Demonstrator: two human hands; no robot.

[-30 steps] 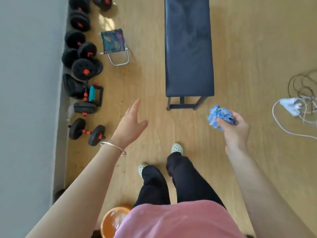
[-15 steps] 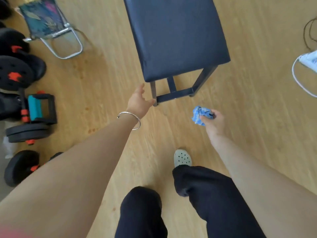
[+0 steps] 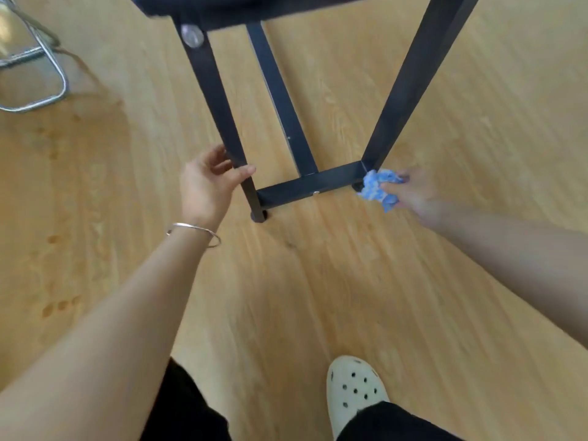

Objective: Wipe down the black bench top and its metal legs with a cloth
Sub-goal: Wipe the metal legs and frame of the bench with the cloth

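The black bench top shows only as its near edge at the top of the view. Below it stand the dark metal legs: a left leg, a right leg, a centre rail and a low crossbar. My left hand grips the left leg near its foot, thumb across the front. My right hand holds a crumpled blue cloth against the foot of the right leg where the crossbar joins it.
Light wooden floor all around. A chrome frame of a small folding stool sits at the upper left. My own legs in dark trousers and a white clog are at the bottom, close to the bench.
I have bent down and moved closer to the bench end. My left hand went from reaching to gripping the left leg. The right hand brought the cloth to the right leg's foot.
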